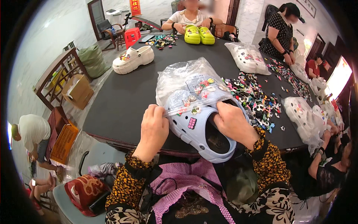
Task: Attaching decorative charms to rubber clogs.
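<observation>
A pair of light blue clogs (220, 154) with colourful shoe charms lies partly inside a clear plastic bag (175, 80), heels toward me. The bag covers the toes, and its mouth runs across the uppers. On the left, my left hand (153, 125) is closed, pinching the edge of the bag mouth beside the nearer clog. My right hand (235, 121) is closed on the clogs at their foot openings, close to the bag's other edge. Some of its fingers are hidden inside the shoe.
Loose charms (253, 99) are heaped right of the bag. A white clog (133, 59) stands at the far left of the dark table (112, 104). Bagged white clogs (248, 58) lie farther back. Across the table, a person handles yellow-green clogs (199, 35); other people work along the right.
</observation>
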The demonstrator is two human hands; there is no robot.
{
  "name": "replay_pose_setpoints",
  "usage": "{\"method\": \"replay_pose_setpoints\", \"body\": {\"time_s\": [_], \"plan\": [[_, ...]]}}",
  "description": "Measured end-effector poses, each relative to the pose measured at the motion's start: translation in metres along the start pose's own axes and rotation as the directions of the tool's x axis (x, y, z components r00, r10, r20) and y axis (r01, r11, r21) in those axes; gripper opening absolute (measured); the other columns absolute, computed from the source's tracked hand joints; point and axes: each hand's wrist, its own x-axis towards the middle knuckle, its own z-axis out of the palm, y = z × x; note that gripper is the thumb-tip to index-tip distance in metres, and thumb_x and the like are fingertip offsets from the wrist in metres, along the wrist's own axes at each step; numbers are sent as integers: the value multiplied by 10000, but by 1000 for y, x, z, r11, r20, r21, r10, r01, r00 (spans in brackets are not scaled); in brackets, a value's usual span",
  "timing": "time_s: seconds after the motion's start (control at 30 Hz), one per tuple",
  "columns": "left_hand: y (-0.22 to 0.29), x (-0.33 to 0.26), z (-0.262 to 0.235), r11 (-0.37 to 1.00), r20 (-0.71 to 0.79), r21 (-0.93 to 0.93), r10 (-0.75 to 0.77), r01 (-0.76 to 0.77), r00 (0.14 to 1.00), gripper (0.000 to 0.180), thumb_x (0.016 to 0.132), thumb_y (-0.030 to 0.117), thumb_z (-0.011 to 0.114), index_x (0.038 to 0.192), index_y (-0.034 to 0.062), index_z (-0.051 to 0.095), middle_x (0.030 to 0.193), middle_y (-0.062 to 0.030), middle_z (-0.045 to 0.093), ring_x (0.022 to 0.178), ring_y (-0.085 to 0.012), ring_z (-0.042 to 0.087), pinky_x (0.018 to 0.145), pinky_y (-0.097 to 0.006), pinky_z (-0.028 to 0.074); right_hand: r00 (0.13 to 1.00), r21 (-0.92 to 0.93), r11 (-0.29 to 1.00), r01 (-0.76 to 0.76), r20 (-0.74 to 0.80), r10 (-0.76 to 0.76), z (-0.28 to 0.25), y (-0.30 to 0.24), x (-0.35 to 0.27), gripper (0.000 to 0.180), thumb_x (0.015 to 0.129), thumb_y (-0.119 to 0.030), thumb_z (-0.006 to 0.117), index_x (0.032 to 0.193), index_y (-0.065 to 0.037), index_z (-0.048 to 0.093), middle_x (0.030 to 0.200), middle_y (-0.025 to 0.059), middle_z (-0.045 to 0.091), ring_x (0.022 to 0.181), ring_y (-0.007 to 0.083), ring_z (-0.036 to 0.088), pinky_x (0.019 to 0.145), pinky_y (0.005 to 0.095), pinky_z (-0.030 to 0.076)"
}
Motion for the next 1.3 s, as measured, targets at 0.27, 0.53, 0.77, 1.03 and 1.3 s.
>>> {"method": "replay_pose_setpoints", "body": {"time_s": [0.27, 0.53, 0.77, 1.03, 1.3], "plan": [[-10, 14, 11, 862, -67, -442, -307, 247, 949, 161, 854, -47, 529, 1005, 5, 551, 814, -114, 552, 675, -174, 522, 644, -291, 450, 1000, 39, 999, -10, 12, 10, 1, 2, -2, 122, 799, -57, 549, 802, 31, 466, 733, 261, 534, 729, 446, 547, 644, 490, 435], [-26, 16, 16, 996, -91, -45, 77, -81, 993, 357, 763, -104, 529, 1107, -19, 484, 1018, -205, 513, 927, -406, 535, 774, -435, 477, 999, 49, 998, -33, 11, 32, -2, 3, -2, 126, 799, -58, 552, 795, 33, 465, 739, 259, 529, 721, 449, 540, 637, 487, 428], [-27, 2, 22, 984, -41, -127, -128, 122, 991, 235, 772, -62, 570, 979, -8, 471, 955, -203, 512, 858, -414, 544, 723, -440, 478, 999, -11, 999, -30, 27, 30, 0, 6, 0, 124, 790, -71, 558, 820, 19, 478, 725, 254, 564, 745, 443, 574, 666, 508, 453], [20, -27, 14, 938, 61, -300, -163, 173, 985, 157, 794, -49, 580, 916, 2, 495, 815, -217, 532, 701, -421, 580, 597, -430, 480, 994, -1, 997, -80, -72, 80, 8, 26, 7, 120, 831, -84, 518, 842, 33, 491, 777, 268, 549, 753, 468, 539, 660, 501, 434], [53, -20, -10, 964, 189, -200, -139, 176, 972, 326, 774, 62, 679, 1053, -2, 523, 864, -174, 571, 723, -352, 613, 620, -412, 508, 995, 23, 994, -103, 7, 103, 17, 27, 9, 135, 829, -101, 536, 844, 27, 495, 789, 268, 563, 766, 458, 556, 674, 502, 443]]}}
